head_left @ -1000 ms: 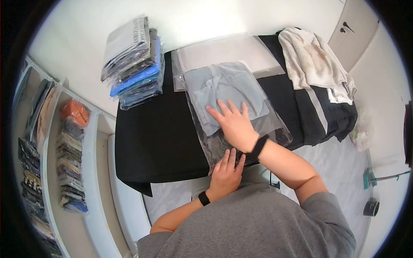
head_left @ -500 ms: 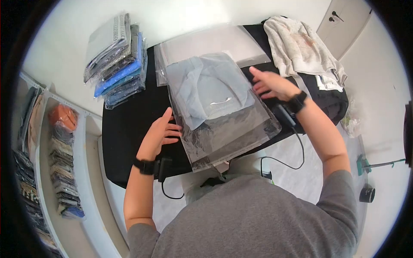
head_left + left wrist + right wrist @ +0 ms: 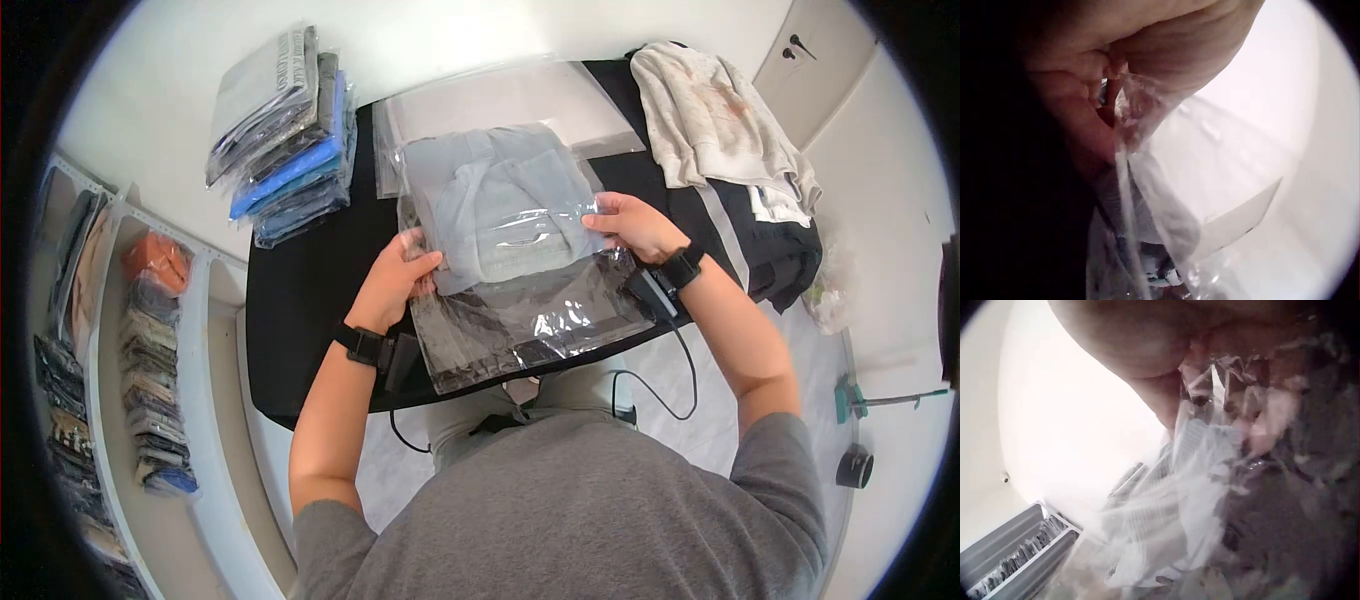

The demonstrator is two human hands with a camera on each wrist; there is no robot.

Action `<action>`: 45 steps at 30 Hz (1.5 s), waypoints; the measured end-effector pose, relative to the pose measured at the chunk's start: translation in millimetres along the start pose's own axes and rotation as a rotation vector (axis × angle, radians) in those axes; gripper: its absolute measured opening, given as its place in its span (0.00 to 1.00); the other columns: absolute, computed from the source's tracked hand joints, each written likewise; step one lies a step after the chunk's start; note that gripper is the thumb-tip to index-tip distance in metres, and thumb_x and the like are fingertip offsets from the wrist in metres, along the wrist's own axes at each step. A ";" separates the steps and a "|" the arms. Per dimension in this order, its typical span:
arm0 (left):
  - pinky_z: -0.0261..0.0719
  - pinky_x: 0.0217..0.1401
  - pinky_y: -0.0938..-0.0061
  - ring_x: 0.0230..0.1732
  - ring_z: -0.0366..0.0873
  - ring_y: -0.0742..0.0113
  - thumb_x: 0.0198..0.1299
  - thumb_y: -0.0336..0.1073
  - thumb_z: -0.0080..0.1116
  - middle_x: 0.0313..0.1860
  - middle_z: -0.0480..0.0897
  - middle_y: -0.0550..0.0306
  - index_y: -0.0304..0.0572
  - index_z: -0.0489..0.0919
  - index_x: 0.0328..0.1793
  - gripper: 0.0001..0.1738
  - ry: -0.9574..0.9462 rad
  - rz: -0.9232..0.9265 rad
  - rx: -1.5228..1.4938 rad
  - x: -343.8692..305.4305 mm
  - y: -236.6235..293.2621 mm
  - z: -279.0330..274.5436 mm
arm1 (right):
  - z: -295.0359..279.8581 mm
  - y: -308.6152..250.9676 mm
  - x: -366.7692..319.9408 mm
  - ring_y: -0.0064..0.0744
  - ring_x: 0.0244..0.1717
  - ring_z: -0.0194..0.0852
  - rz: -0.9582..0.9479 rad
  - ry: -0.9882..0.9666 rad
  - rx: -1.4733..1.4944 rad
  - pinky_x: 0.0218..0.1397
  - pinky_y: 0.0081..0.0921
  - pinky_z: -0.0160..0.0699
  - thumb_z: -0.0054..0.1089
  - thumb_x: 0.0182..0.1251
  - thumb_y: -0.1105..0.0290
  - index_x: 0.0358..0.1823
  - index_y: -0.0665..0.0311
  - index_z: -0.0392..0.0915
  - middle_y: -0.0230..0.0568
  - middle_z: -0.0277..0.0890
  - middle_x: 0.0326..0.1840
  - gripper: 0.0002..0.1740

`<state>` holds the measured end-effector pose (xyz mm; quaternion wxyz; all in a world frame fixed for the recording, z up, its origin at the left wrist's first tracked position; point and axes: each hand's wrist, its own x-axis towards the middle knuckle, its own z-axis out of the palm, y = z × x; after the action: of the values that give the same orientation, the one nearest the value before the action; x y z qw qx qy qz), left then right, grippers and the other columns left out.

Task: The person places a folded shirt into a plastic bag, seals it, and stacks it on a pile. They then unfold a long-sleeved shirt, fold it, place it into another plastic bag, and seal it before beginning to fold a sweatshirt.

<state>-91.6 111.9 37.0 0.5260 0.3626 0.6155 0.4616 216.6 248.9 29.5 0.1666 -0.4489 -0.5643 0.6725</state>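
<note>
A folded light blue garment lies inside a clear plastic bag on the black-covered table. The bag's lower part, towards the person, holds no cloth and shows creases and glare. My left hand pinches the bag's left edge beside the garment; in the left wrist view, clear plastic passes between thumb and fingers. Opposite it, my right hand pinches the right edge. Crumpled plastic shows under the right fingers in the right wrist view, with the pale cloth below.
Flat clear bags lie behind the garment. A stack of bagged clothes stands at the back left, and a stained cream sweatshirt lies at the right over dark cloth. Shelves with packed clothes line the left side. Cables hang from both wrist cameras.
The right hand was flat on the bagged garment and the left at the bag's near edge. Both moved apart to the sides, then took hold of the bag's edges.
</note>
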 end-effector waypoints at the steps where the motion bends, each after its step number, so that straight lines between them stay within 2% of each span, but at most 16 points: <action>1: 0.71 0.34 0.80 0.33 0.72 0.76 0.58 0.35 0.59 0.40 0.77 0.62 0.34 0.63 0.66 0.30 0.004 0.000 -0.002 -0.6 6.7 -0.8 | 1.1 -2.3 -2.4 0.11 0.33 0.69 -0.077 0.007 0.020 0.32 0.13 0.69 0.61 0.62 0.65 0.48 0.60 0.74 0.23 0.75 0.36 0.15; 5: 0.72 0.32 0.83 0.34 0.74 0.76 0.57 0.34 0.60 0.33 0.77 0.63 0.33 0.66 0.64 0.30 -0.017 0.099 0.015 11.0 6.3 -13.7 | 10.8 -10.1 -16.0 0.13 0.34 0.70 -0.168 0.058 0.062 0.32 0.14 0.71 0.61 0.62 0.65 0.48 0.60 0.74 0.24 0.75 0.35 0.14; 9: 0.75 0.34 0.80 0.35 0.77 0.74 0.58 0.34 0.59 0.37 0.77 0.58 0.34 0.63 0.67 0.31 0.085 -0.098 0.359 4.9 0.0 -16.9 | 9.5 16.6 -19.5 0.17 0.31 0.72 -0.086 0.248 0.006 0.29 0.15 0.75 0.62 0.62 0.64 0.51 0.66 0.70 0.32 0.73 0.32 0.20; 11: 0.77 0.38 0.79 0.38 0.78 0.72 0.59 0.31 0.57 0.42 0.75 0.55 0.39 0.64 0.66 0.29 0.138 0.220 0.341 0.8 -15.0 -38.3 | 1.7 16.7 -37.1 0.20 0.34 0.73 -0.103 0.260 -0.026 0.36 0.18 0.78 0.57 0.63 0.72 0.56 0.66 0.67 0.34 0.73 0.38 0.21; 12: 0.76 0.50 0.72 0.49 0.77 0.62 0.55 0.24 0.56 0.52 0.73 0.51 0.43 0.68 0.64 0.28 0.175 0.412 0.513 -2.8 -21.9 -45.6 | -8.7 26.6 -43.3 0.24 0.40 0.73 -0.186 0.241 -0.108 0.43 0.22 0.77 0.56 0.60 0.76 0.59 0.63 0.66 0.38 0.72 0.43 0.24; 13: 0.76 0.50 0.72 0.49 0.77 0.62 0.55 0.24 0.56 0.52 0.73 0.51 0.43 0.68 0.64 0.28 0.166 0.406 0.512 -12.4 -19.2 -43.3 | -16.9 35.1 -49.0 0.29 0.46 0.73 -0.267 0.222 -0.194 0.50 0.26 0.76 0.54 0.57 0.81 0.61 0.61 0.65 0.42 0.72 0.49 0.28; 15: 0.68 0.62 0.66 0.61 0.69 0.53 0.47 0.18 0.56 0.60 0.70 0.50 0.46 0.72 0.62 0.32 -0.016 0.797 1.016 -37.2 0.9 -36.6 | -11.9 31.2 -68.0 0.35 0.54 0.69 -0.446 0.288 -0.518 0.56 0.28 0.71 0.56 0.53 0.82 0.62 0.57 0.66 0.43 0.67 0.57 0.31; 16: 0.62 0.67 0.64 0.66 0.63 0.50 0.41 0.17 0.59 0.63 0.69 0.51 0.47 0.75 0.58 0.33 -0.082 0.796 1.067 -40.9 3.9 -32.1 | -8.9 27.4 -75.8 0.40 0.63 0.64 -0.636 0.340 -0.845 0.62 0.29 0.65 0.58 0.49 0.84 0.63 0.53 0.66 0.43 0.63 0.64 0.36; 19: 0.64 0.65 0.64 0.65 0.65 0.52 0.41 0.20 0.62 0.62 0.70 0.50 0.46 0.76 0.56 0.31 -0.248 0.932 1.165 -38.2 1.5 -28.5 | 1.0 20.7 -81.2 0.48 0.67 0.56 -0.754 0.248 -1.093 0.67 0.37 0.59 0.60 0.43 0.84 0.60 0.50 0.69 0.49 0.57 0.68 0.38; 25: 0.68 0.63 0.64 0.61 0.70 0.55 0.49 0.25 0.60 0.55 0.78 0.54 0.41 0.81 0.46 0.15 -0.302 0.879 1.082 -37.5 -2.2 -26.6 | 0.0 33.9 -79.2 0.44 0.66 0.59 -0.846 0.203 -1.261 0.67 0.40 0.57 0.57 0.56 0.76 0.49 0.53 0.78 0.39 0.64 0.66 0.17; 28: 0.69 0.62 0.66 0.59 0.72 0.57 0.51 0.27 0.59 0.54 0.79 0.53 0.39 0.81 0.47 0.15 -0.309 0.786 0.977 -44.6 -5.5 -34.4 | -7.3 44.1 -80.3 0.41 0.63 0.63 -0.704 0.086 -0.667 0.66 0.37 0.57 0.53 0.61 0.74 0.45 0.63 0.78 0.41 0.74 0.57 0.11; 30: 0.72 0.58 0.69 0.57 0.75 0.59 0.53 0.28 0.59 0.50 0.81 0.52 0.39 0.81 0.45 0.12 -0.284 0.497 0.677 -50.1 -15.1 -42.6 | -11.4 53.9 -81.5 0.40 0.63 0.63 -0.650 0.045 -0.590 0.66 0.36 0.58 0.53 0.61 0.75 0.44 0.63 0.78 0.41 0.74 0.57 0.11; 34: 0.72 0.56 0.70 0.54 0.77 0.59 0.56 0.29 0.56 0.48 0.82 0.51 0.37 0.82 0.44 0.10 -0.296 0.424 0.554 -60.7 -23.4 -35.4 | 3.2 62.6 -89.4 0.38 0.62 0.65 -0.625 0.108 -0.386 0.65 0.34 0.59 0.52 0.64 0.74 0.42 0.66 0.78 0.40 0.76 0.53 0.09; 36: 0.73 0.54 0.71 0.48 0.79 0.58 0.59 0.31 0.54 0.42 0.83 0.52 0.36 0.82 0.41 0.09 -0.161 0.753 0.713 -66.7 -17.2 -23.1 | 9.5 67.9 -93.3 0.37 0.61 0.66 -0.654 0.207 -0.269 0.66 0.35 0.59 0.52 0.65 0.73 0.41 0.67 0.79 0.40 0.77 0.51 0.08; 40: 0.74 0.51 0.72 0.43 0.80 0.59 0.61 0.32 0.52 0.39 0.84 0.53 0.36 0.82 0.41 0.10 -0.224 0.849 0.627 -64.8 -23.4 -23.7 | 16.7 72.3 -94.8 0.36 0.59 0.67 -0.671 0.292 -0.300 0.66 0.35 0.57 0.51 0.65 0.73 0.35 0.66 0.82 0.39 0.80 0.44 0.09; 45: 0.73 0.41 0.76 0.32 0.78 0.68 0.67 0.40 0.46 0.30 0.82 0.54 0.33 0.79 0.33 0.17 -0.014 0.379 0.221 -66.2 -35.0 -13.0 | 25.8 77.3 -85.7 0.29 0.42 0.73 -0.641 0.392 -0.224 0.62 0.32 0.59 0.47 0.69 0.70 0.27 0.68 0.79 0.35 0.81 0.31 0.15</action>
<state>-90.8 36.9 24.7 0.3912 0.5306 0.5794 0.4793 264.4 146.7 -6.2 0.4228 -0.3850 -0.7035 0.4221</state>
